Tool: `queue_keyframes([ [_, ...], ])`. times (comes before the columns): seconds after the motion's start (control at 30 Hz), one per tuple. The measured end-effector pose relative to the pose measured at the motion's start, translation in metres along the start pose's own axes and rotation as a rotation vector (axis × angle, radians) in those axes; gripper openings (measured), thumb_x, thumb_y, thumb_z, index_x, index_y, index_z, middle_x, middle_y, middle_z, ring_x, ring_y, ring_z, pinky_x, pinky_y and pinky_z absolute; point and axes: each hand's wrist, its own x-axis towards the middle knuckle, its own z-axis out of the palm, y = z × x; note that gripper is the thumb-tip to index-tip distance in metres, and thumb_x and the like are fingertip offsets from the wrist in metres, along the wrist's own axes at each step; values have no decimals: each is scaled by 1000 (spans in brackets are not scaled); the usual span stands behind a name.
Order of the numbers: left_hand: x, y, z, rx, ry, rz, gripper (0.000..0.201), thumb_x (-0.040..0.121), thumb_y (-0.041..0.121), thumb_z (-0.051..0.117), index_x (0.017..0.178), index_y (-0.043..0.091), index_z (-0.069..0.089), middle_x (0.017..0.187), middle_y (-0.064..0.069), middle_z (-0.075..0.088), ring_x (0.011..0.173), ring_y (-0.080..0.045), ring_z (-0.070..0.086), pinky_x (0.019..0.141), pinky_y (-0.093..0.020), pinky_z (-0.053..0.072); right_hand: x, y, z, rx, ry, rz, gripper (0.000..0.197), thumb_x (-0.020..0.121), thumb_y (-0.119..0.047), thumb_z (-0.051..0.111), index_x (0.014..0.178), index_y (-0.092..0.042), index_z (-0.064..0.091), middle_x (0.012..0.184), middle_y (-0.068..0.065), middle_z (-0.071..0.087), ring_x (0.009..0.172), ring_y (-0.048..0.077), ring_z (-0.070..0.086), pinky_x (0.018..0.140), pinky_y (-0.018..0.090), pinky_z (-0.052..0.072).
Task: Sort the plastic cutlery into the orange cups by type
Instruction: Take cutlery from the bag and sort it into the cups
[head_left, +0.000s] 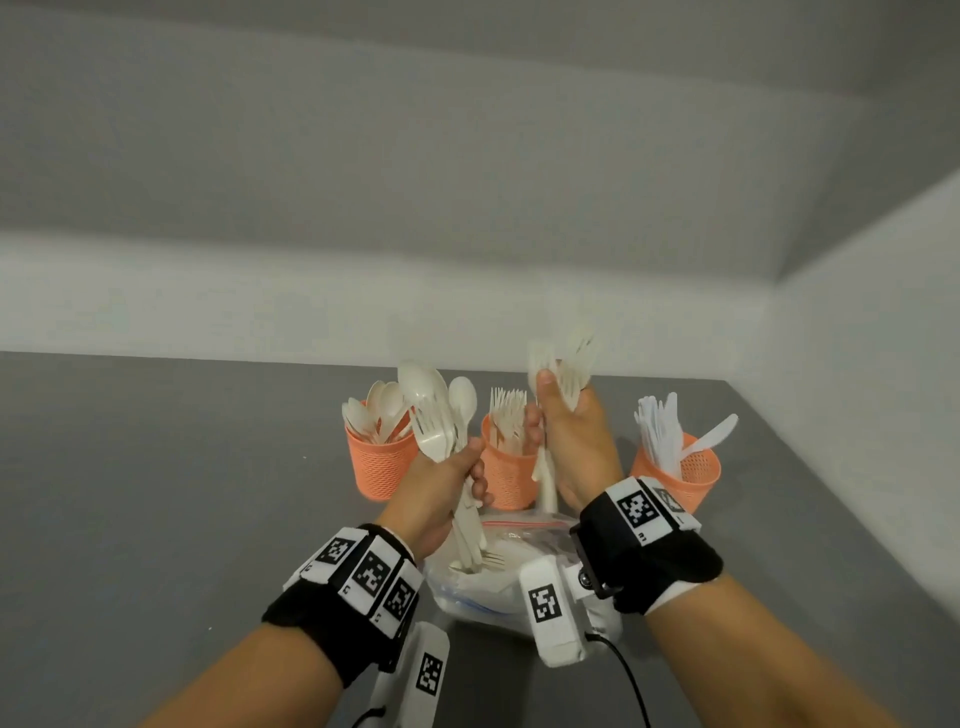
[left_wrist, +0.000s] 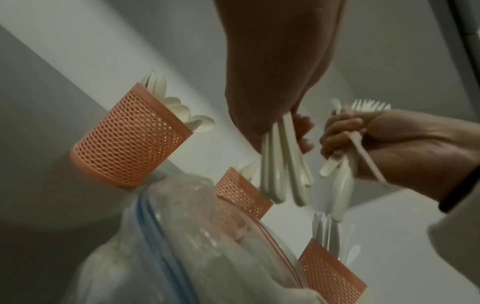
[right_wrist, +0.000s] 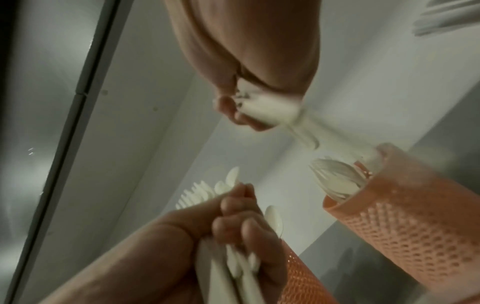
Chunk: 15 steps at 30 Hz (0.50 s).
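Three orange mesh cups stand in a row on the grey table: the left cup (head_left: 382, 460) holds spoons, the middle cup (head_left: 506, 475) forks, the right cup (head_left: 685, 470) white knives. My left hand (head_left: 465, 470) grips a mixed bundle of spoons with a fork (head_left: 434, 410), heads up, in front of the spoon cup. My right hand (head_left: 553, 415) grips a bunch of forks (head_left: 569, 364), blurred, raised above the middle cup. In the left wrist view the bundle's handles (left_wrist: 283, 164) hang below the left hand (left_wrist: 272, 102).
A clear zip bag (head_left: 498, 566) with more cutlery lies on the table just under both hands, in front of the cups. The table ends at the white wall behind the cups and at its right edge near the knife cup.
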Motion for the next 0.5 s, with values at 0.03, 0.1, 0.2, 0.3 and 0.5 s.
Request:
queue_keyframes([
  [0.03, 1, -1, 0, 51, 8, 28, 18, 95, 8, 49, 77, 9, 50, 51, 1, 43, 39, -8, 41, 44, -22, 43, -3, -2, 2, -37, -62, -20, 18, 91, -26, 57, 80, -13, 54, 56, -1, 54, 44, 8, 48, 47, 21, 41],
  [0.1, 0, -1, 3, 153, -20, 110, 15, 93, 1, 47, 82, 10, 53, 56, 2, 46, 43, -7, 40, 45, -21, 38, -10, -1, 10, -71, -206, -23, 13, 80, -14, 71, 76, -11, 59, 55, -8, 61, 48, 1, 54, 47, 13, 42],
  [0.2, -3, 3, 11, 317, -47, 247, 31, 87, -10, 41, 93, 12, 62, 66, 5, 61, 49, 1, 53, 46, -14, 39, -15, 13, 21, -148, -264, 21, 24, 67, -6, 81, 82, -17, 65, 68, -9, 66, 64, 3, 63, 56, 14, 46],
  [0.3, -4, 3, 11, 359, -72, 254, 32, 80, -19, 42, 99, 1, 58, 68, -4, 59, 51, 0, 57, 45, -13, 42, -11, 17, 20, -87, -192, 111, 18, 70, -3, 77, 83, -9, 68, 62, -2, 63, 48, 6, 57, 47, 20, 44],
  [0.5, 6, 2, 8, 446, -121, 197, 35, 76, -14, 47, 110, -7, 52, 79, -21, 63, 64, -23, 66, 54, -26, 53, -12, 16, 13, 56, -237, 236, 20, 74, -2, 74, 92, -1, 67, 57, 3, 61, 38, 6, 50, 36, 16, 38],
])
